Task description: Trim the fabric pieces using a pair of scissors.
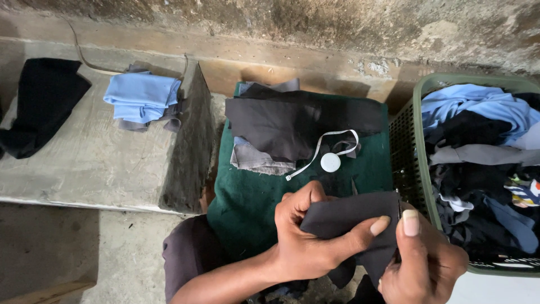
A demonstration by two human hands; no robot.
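While both hands pinch the dark cloth (349, 217) just right of the green mat (247, 202), left hand (306, 236) and right hand (424, 262) closed on it, a loose thumb could probably let it slide floorward.

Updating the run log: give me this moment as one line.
left hand: grips dark cloth | right hand: pinches same cloth | tape measure on green cloth

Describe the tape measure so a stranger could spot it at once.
Find the dark green cloth spread between the concrete ledge and the green basket. Beside its pile of dark fabric pieces lies the tape measure: a small round white case trailing a looped white ribbon.
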